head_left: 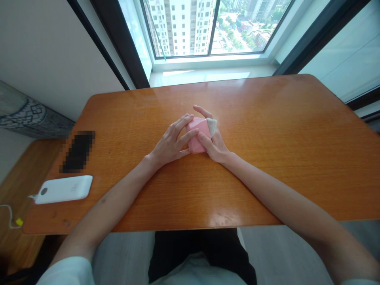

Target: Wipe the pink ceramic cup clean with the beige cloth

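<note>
A small pink box-like object with flat, angled faces is between my two hands, over the middle of the table. My left hand grips it from the left, fingers spread across its top and near faces. From the right, my right hand holds it with the thumb on the near face and the index finger stretched out beyond it. A whitish, pointed piece of cloth or tissue sticks out at the object's right side, against my right hand. Whether the object touches the table is hard to see.
The brown wooden table has rounded corners. At its left lie a white power-bank-like device with a cable and a dark pixelated rectangle. A window is beyond the far edge. A patterned cushion or fabric is at the left.
</note>
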`<state>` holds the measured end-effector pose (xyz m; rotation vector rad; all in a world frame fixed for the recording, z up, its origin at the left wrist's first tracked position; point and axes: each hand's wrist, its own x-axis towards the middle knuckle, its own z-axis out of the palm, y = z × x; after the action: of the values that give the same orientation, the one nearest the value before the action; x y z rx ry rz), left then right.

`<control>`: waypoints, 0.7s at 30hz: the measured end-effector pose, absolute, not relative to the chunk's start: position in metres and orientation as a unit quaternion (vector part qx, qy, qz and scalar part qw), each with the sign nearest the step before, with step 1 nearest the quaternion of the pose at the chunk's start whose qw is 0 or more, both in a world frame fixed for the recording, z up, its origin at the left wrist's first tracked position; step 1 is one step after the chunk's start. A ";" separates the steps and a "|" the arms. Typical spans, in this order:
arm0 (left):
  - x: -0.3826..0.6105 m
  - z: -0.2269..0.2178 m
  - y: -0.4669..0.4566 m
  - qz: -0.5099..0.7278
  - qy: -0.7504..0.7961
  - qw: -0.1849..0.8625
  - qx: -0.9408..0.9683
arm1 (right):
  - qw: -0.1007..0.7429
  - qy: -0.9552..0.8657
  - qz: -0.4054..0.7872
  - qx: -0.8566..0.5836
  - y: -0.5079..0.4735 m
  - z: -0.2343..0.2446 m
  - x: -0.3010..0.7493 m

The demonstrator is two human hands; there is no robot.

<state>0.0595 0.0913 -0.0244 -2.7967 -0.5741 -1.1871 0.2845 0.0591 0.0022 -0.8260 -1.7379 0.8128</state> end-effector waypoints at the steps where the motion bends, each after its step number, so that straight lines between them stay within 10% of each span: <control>1: 0.059 -0.024 0.091 -0.385 -0.184 0.025 -0.904 | 0.501 -0.721 0.336 -0.342 0.060 0.001 0.285; 21: 0.053 -0.023 0.090 -0.372 -0.195 -0.041 -0.907 | 0.485 -0.762 0.286 -0.320 0.060 0.000 0.284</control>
<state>0.0532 0.0902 -0.0234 -2.9249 -0.6284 -1.2007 0.2842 0.0604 0.0000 -0.7798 -1.8542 0.6959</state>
